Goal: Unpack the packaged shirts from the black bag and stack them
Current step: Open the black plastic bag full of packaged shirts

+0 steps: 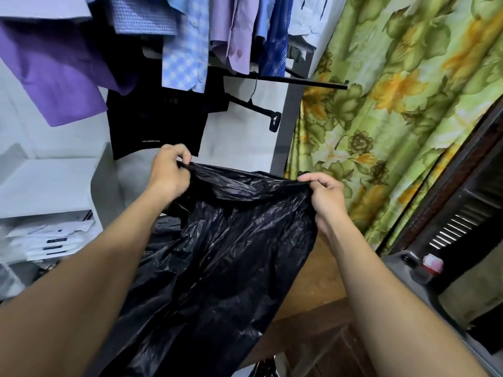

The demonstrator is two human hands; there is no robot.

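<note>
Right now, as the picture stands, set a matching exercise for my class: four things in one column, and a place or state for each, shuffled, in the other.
Things
1. black bag
2. packaged shirts
3. flowered curtain
4. purple shirt

Place or state
a. hangs at top left
b. covers the right side
c. gripped at its rim by the left hand and right hand
d. stacked at lower left

Pairs: 1-c, 2-d, 3-b, 4-a
</note>
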